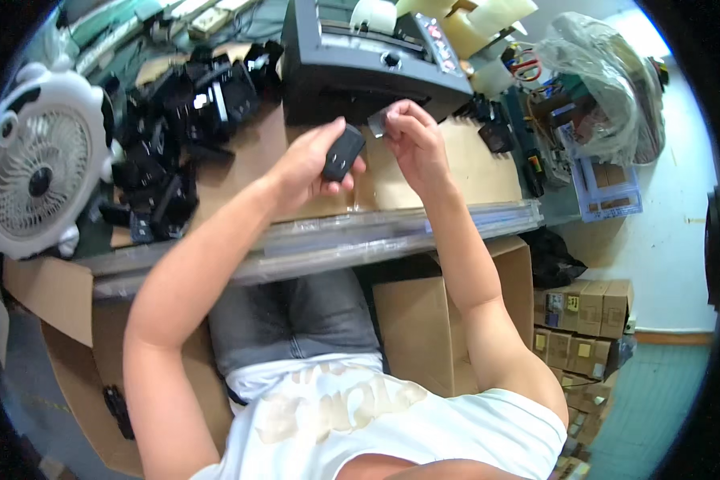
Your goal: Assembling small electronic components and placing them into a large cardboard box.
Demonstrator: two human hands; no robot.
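Observation:
A small black rectangular device with rounded corners [344, 153] rests in my left hand [302, 164], whose fingers and thumb are wrapped round its sides. Just to the right, my right hand [418, 144] pinches a small, pale, see-through piece [378, 123], apart from the device. It looks like a film or a label, but I cannot tell which. Both hands are above the cardboard-covered bench top [396, 182], in front of a dark grey box-shaped machine [352, 76] with a white roll on top.
Piled black devices [208, 104] lie left of the machine, and a smaller group [492, 132] lies right. A white fan [44, 172] stands far left. Open cartons flank my legs, the right one [416, 328] below the bench edge. Red-handled scissors [525, 66] are at the back right.

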